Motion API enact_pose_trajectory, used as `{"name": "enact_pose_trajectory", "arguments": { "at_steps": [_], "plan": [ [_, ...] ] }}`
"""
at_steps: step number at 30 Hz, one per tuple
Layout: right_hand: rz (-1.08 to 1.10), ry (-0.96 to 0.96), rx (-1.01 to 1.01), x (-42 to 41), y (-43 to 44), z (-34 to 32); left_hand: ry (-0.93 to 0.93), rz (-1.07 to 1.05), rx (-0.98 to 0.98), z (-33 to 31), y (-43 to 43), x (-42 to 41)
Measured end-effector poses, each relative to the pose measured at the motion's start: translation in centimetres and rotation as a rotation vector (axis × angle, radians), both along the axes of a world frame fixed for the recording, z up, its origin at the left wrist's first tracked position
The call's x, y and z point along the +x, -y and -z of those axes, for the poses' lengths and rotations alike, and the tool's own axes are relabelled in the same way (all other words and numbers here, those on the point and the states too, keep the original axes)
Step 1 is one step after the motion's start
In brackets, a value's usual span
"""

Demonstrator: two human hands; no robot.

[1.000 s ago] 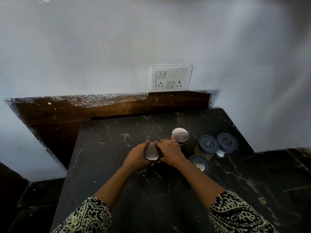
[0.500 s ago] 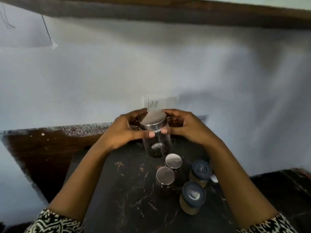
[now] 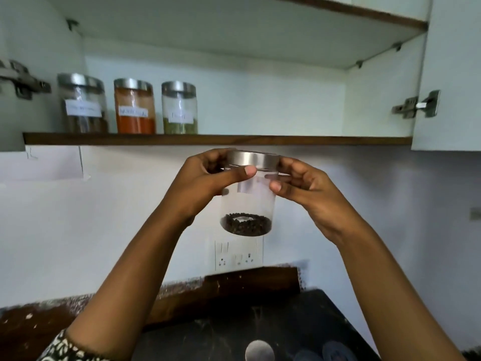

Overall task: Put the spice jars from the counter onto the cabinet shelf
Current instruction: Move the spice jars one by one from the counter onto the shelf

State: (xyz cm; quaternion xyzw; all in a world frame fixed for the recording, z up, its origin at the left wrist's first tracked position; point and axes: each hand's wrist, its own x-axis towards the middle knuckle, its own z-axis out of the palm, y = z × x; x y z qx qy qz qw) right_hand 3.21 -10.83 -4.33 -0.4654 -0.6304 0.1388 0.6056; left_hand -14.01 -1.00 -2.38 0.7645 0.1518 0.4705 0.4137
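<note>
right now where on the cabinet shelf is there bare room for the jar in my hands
The shelf is bare from the green-spice jar rightward to the cabinet's right wall by the hinge. The left end is crowded: three jars stand side by side. Both hands hold the peppercorn jar just below the shelf's front edge.

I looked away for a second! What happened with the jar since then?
Both hands, left hand and right hand, gripped the peppercorn jar on the counter, then lifted it up toward the cabinet shelf. The view tilted up too. The grip stayed the same, and other jars remain on the counter.
</note>
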Motion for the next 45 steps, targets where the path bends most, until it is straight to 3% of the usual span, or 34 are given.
{"name": "enact_pose_trajectory", "arguments": {
  "at_steps": [6, 12, 20, 24, 29, 31, 33, 38, 41, 45],
  "plan": [
    [-0.072, -0.007, -0.009, 1.6, 0.8, -1.9, 0.133, 0.024, -0.026, -2.7, 1.8, 2.4],
    [-0.099, 0.002, -0.044, 2.6, 1.5, -3.0, 0.168, -0.094, -0.008, -3.3, 2.8, 5.6],
    [0.118, 0.029, -0.09, 4.5, 2.1, -2.7, 0.146, -0.281, 0.152, -2.9, 4.2, 8.6],
    [0.004, -0.057, -0.054, 6.4, 2.8, -3.4, 0.262, -0.033, 0.005, -3.4, 4.2, 8.6],
    [-0.123, -0.124, -0.01, 7.3, 2.9, -3.9, 0.131, 0.335, -0.15, -3.1, 2.3, 8.8],
    [-0.112, -0.115, -0.007, 7.1, 2.8, -3.6, 0.129, 0.526, -0.236, -2.7, 1.9, 9.2],
    [-0.035, -0.084, 0.012, 6.7, 2.7, -3.2, 0.155, 0.57, -0.277, -2.5, 1.5, 9.6],
    [0.327, 0.09, 0.088, 5.3, 2.9, -2.5, 0.282, 0.325, -0.259, -2.3, 1.4, 10.7],
    [0.366, 0.16, 0.035, 5.1, 1.9, -2.2, 0.31, 0.135, -0.22, -2.4, 2.4, 11.5],
    [0.358, 0.102, 0.019, 5.6, 1.0, -2.2, 0.297, 0.066, -0.147, -2.4, 3.2, 11.9]
  ]
}}
